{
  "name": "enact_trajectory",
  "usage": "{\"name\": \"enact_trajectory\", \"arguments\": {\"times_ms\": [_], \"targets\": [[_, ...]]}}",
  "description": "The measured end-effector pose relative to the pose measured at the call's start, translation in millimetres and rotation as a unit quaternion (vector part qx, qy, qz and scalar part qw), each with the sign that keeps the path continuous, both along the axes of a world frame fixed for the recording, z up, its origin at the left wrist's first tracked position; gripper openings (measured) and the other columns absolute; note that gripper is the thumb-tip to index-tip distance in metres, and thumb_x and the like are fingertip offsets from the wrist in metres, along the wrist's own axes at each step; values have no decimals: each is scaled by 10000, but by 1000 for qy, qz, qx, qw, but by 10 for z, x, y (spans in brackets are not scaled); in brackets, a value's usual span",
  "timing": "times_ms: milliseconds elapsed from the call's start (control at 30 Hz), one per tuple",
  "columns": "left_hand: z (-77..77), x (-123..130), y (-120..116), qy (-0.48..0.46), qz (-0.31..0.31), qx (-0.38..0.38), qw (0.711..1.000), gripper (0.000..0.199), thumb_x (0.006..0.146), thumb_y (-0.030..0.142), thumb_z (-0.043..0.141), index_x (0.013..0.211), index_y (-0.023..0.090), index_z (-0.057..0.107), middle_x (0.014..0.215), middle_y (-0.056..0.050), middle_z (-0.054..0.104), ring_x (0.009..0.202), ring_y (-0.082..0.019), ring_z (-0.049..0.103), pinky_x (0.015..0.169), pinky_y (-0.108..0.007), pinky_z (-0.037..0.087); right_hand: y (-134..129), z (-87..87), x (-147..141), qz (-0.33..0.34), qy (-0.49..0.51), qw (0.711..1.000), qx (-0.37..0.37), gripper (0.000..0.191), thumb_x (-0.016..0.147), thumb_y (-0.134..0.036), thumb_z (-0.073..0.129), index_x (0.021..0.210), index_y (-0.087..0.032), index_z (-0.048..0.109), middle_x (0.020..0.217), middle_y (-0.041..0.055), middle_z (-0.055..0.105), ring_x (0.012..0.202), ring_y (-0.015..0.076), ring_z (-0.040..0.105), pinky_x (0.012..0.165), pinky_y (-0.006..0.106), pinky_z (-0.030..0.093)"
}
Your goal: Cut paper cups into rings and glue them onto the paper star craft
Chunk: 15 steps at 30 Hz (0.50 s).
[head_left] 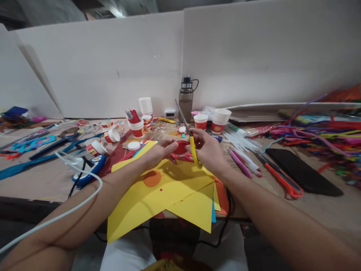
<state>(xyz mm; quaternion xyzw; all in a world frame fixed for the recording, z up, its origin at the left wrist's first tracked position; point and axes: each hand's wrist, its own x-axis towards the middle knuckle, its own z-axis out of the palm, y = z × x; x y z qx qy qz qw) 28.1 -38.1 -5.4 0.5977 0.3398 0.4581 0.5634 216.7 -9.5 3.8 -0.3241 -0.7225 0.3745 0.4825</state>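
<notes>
My right hand (208,149) is closed around yellow-handled scissors (194,151), whose blades point up and away from me. My left hand (161,152) pinches the left side of a red round piece (179,148), which looks like paper. The fingers of my right hand come close to the piece's right edge; whether they touch it I cannot tell. Beneath both hands lie yellow paper sheets (146,203), overlapping and hanging over the table's front edge. On them are an orange paper circle (152,178) and a tiny red scrap (161,189).
A bottle (186,99) and paper cups (221,120) stand behind the hands. To the right lie pink markers (239,162), an orange cutter (283,180), a black phone (304,171) and pipe cleaners (318,131). A white cable (97,188) crosses over my left forearm.
</notes>
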Motion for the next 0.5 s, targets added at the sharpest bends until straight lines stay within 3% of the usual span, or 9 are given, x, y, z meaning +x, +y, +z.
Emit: {"name": "enact_trajectory", "arguments": {"times_ms": [100, 267, 367, 500], "targets": [[2, 5, -4, -1, -2, -22, 1000, 493, 795, 608, 572, 960, 151, 658, 927, -107, 676, 758, -188, 649, 566, -275, 546, -40, 5, -14, 2, -31, 999, 36, 515, 697, -194, 672, 1207, -196, 601, 867, 20, 663, 764, 150, 605, 684, 267, 491], [15, 38, -10, -11, -40, -77, 996, 411, 804, 534, 617, 950, 152, 657, 826, -86, 678, 678, -159, 639, 548, -255, 524, -98, 36, -31, 10, -42, 996, 72, 455, 704, -194, 681, 1157, -189, 637, 833, 5, 638, 700, 122, 555, 630, 240, 456], [45, 27, -10, -39, -61, -81, 994, 342, 813, 460, 643, 964, 153, 655, 897, -92, 673, 757, -169, 650, 611, -272, 545, -87, 46, -30, 20, 6, 999, 38, 482, 713, -238, 708, 1182, -192, 605, 890, 20, 644, 754, 136, 580, 671, 259, 476], [94, -23, -8, -78, -43, -61, 994, 305, 816, 358, 664, 1059, 174, 639, 1053, -96, 657, 879, -191, 653, 704, -314, 562, -40, 57, -12, 37, 54, 998, 3, 542, 708, -299, 745, 1206, -224, 544, 902, 6, 626, 798, 145, 587, 729, 284, 485]]}}
